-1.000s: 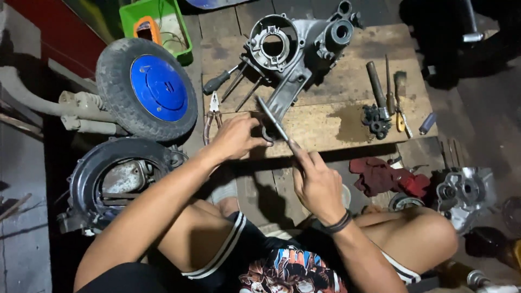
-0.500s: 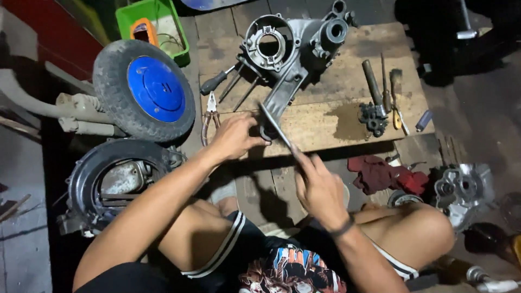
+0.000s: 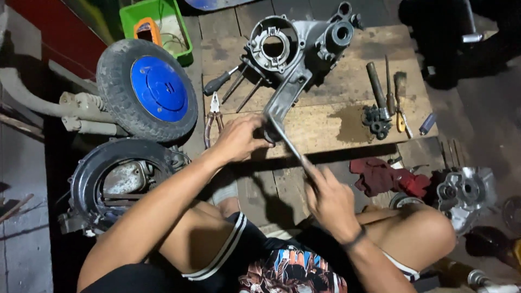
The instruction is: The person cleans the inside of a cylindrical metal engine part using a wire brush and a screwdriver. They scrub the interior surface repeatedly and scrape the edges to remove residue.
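Grey engine casing (image 3: 293, 59) on wooden board (image 3: 336, 125), lower arm near front edge. My left hand (image 3: 239, 138) clamped on casing's end, right hand (image 3: 331, 201) gripping metal rod (image 3: 287, 144) — both unchanged from half second ago, view just slid a bit. Pliers (image 3: 213, 116) just left, blue-hubbed wheel (image 3: 146, 89) beyond — open board to right.

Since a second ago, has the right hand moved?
Yes. The right hand has slid back from the wooden board, toward the person, holding the long tool.
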